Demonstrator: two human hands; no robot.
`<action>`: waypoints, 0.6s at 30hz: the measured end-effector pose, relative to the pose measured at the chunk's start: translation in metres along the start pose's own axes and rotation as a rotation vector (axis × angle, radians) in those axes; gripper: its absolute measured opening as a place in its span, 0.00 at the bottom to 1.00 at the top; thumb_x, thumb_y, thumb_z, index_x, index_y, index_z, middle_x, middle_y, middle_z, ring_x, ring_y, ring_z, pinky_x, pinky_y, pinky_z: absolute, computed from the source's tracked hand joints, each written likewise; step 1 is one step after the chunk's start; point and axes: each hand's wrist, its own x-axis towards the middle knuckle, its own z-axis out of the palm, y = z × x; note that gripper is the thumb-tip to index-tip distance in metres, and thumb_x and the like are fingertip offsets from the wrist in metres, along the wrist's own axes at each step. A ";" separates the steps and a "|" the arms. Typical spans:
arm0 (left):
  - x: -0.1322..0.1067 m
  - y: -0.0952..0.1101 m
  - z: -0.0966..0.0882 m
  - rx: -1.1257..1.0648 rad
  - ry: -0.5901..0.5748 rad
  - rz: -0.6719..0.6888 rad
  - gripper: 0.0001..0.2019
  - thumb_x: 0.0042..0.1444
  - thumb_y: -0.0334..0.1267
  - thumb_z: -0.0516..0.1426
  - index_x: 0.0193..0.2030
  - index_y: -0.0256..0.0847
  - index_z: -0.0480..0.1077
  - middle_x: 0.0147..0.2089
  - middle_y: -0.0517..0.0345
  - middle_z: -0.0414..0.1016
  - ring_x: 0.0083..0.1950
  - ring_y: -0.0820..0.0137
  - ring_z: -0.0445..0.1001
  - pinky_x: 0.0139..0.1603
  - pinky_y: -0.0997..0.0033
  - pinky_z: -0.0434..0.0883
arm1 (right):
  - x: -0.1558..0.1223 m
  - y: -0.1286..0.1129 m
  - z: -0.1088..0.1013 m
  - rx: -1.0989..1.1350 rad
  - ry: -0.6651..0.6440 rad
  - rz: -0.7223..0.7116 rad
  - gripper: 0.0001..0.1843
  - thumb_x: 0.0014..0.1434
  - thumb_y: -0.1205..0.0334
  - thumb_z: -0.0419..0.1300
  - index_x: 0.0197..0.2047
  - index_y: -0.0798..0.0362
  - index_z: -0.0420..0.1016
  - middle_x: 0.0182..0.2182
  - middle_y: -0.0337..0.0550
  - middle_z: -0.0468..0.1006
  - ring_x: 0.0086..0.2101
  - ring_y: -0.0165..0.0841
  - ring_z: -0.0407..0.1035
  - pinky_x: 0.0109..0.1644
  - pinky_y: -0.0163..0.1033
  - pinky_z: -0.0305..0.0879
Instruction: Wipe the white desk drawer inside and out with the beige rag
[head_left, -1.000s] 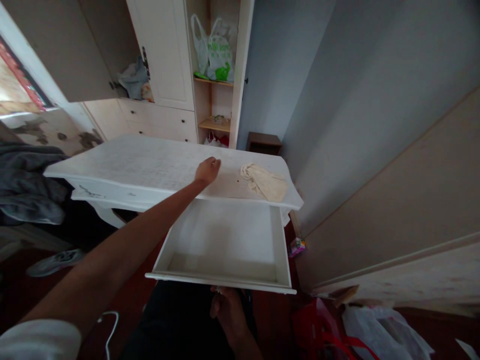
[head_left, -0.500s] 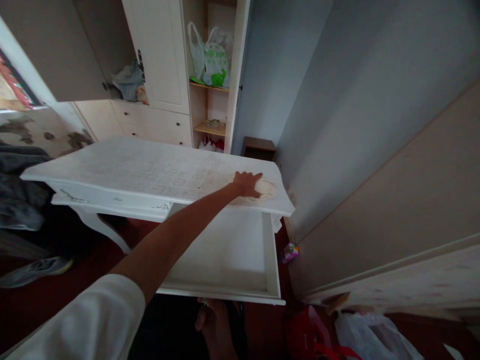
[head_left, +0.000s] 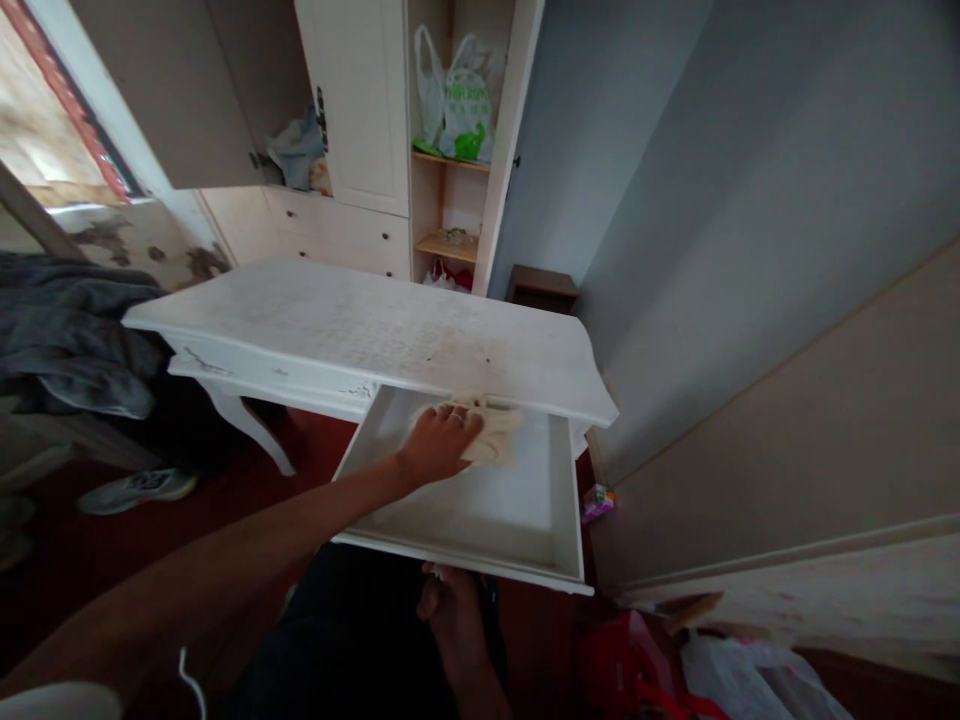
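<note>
My left hand [head_left: 439, 443] reaches into the open drawer [head_left: 480, 565] of a white desk [head_left: 360, 325] and grips a crumpled beige cloth [head_left: 495, 440] near the drawer's back, just under the desk top. My right hand [head_left: 454, 615] is low, below the drawer's front edge, with fingers curled up against the underside of the front panel; what it holds, if anything, is hidden.
A wardrobe with open doors and plastic bags [head_left: 454, 100] on its shelves stands behind the desk. A small brown stool [head_left: 541, 288] sits by the blue wall. Dark clothing [head_left: 67, 335] lies at the left, a shoe [head_left: 135, 490] on the floor, bags [head_left: 675, 670] at the lower right.
My left hand moved from the desk top to the cloth at the right, took it, and brought it down into the open drawer. The right hand stayed under the drawer front.
</note>
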 end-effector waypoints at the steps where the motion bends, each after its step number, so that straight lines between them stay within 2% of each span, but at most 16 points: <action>1: -0.006 -0.010 0.006 0.017 -0.021 -0.033 0.31 0.57 0.52 0.55 0.64 0.38 0.62 0.65 0.35 0.62 0.63 0.46 0.63 0.58 0.49 0.65 | 0.000 0.000 -0.001 -0.003 0.005 0.005 0.15 0.50 0.52 0.68 0.33 0.55 0.76 0.31 0.42 0.78 0.20 0.25 0.60 0.24 0.35 0.60; 3: -0.013 -0.032 0.014 0.070 -0.040 -0.103 0.32 0.57 0.53 0.55 0.62 0.31 0.65 0.66 0.30 0.60 0.67 0.44 0.58 0.66 0.49 0.57 | 0.000 -0.001 -0.001 -0.006 0.011 0.008 0.15 0.49 0.52 0.68 0.33 0.55 0.76 0.31 0.42 0.78 0.20 0.25 0.60 0.24 0.34 0.60; 5: -0.015 -0.050 0.021 0.116 -0.041 -0.128 0.32 0.57 0.53 0.54 0.59 0.25 0.67 0.62 0.26 0.63 0.68 0.45 0.57 0.72 0.52 0.48 | 0.000 -0.002 -0.001 -0.003 0.015 0.006 0.15 0.49 0.53 0.69 0.33 0.55 0.76 0.31 0.42 0.78 0.20 0.25 0.60 0.24 0.34 0.59; 7: -0.015 -0.057 0.028 0.122 -0.003 -0.119 0.30 0.60 0.47 0.51 0.61 0.23 0.66 0.62 0.25 0.64 0.68 0.47 0.58 0.71 0.52 0.48 | 0.001 -0.002 0.000 0.004 0.023 -0.006 0.14 0.48 0.53 0.69 0.33 0.54 0.76 0.31 0.41 0.78 0.19 0.24 0.60 0.23 0.33 0.58; 8: -0.016 -0.056 0.032 0.112 0.026 -0.103 0.28 0.62 0.43 0.49 0.63 0.25 0.64 0.64 0.27 0.62 0.68 0.47 0.58 0.70 0.51 0.51 | 0.001 -0.002 0.000 0.009 0.026 -0.009 0.14 0.48 0.53 0.69 0.33 0.54 0.75 0.31 0.41 0.78 0.19 0.24 0.59 0.23 0.33 0.58; 10: -0.017 -0.047 0.041 0.089 0.073 -0.049 0.26 0.63 0.36 0.44 0.67 0.35 0.60 0.69 0.34 0.56 0.69 0.49 0.57 0.65 0.48 0.56 | 0.001 -0.001 0.000 0.013 0.027 -0.014 0.14 0.48 0.53 0.69 0.32 0.54 0.75 0.31 0.41 0.78 0.19 0.24 0.59 0.22 0.33 0.57; 12: -0.017 -0.034 0.047 0.078 0.055 0.003 0.26 0.63 0.32 0.42 0.67 0.45 0.61 0.71 0.41 0.56 0.70 0.50 0.55 0.64 0.43 0.56 | 0.000 -0.001 0.000 0.007 0.026 -0.028 0.14 0.50 0.53 0.68 0.33 0.54 0.75 0.32 0.41 0.78 0.19 0.24 0.59 0.23 0.33 0.57; 13: -0.017 -0.029 0.049 0.076 0.023 0.007 0.25 0.63 0.33 0.43 0.65 0.46 0.63 0.70 0.42 0.56 0.70 0.48 0.54 0.64 0.40 0.55 | 0.000 -0.001 0.000 -0.003 0.026 -0.038 0.14 0.51 0.53 0.68 0.34 0.54 0.75 0.32 0.41 0.78 0.19 0.24 0.60 0.23 0.33 0.58; 15: -0.013 -0.025 0.048 0.077 -0.054 -0.062 0.24 0.61 0.43 0.50 0.64 0.45 0.64 0.71 0.39 0.54 0.70 0.40 0.52 0.62 0.32 0.54 | -0.002 -0.003 0.001 -0.031 0.022 -0.058 0.13 0.52 0.52 0.67 0.35 0.53 0.75 0.33 0.41 0.79 0.20 0.24 0.60 0.24 0.34 0.59; 16: -0.010 -0.026 0.045 0.071 -0.098 -0.120 0.29 0.58 0.50 0.54 0.65 0.43 0.64 0.72 0.36 0.52 0.69 0.35 0.53 0.59 0.30 0.56 | -0.002 -0.004 0.001 -0.042 0.020 -0.062 0.14 0.52 0.52 0.66 0.35 0.53 0.75 0.33 0.41 0.79 0.20 0.24 0.61 0.24 0.34 0.59; 18: -0.002 -0.034 0.038 0.031 -0.187 -0.215 0.42 0.47 0.59 0.60 0.66 0.39 0.61 0.69 0.29 0.54 0.64 0.32 0.59 0.53 0.34 0.63 | -0.003 -0.005 0.002 -0.048 0.019 -0.059 0.14 0.52 0.52 0.66 0.35 0.53 0.75 0.33 0.41 0.78 0.20 0.24 0.61 0.24 0.34 0.59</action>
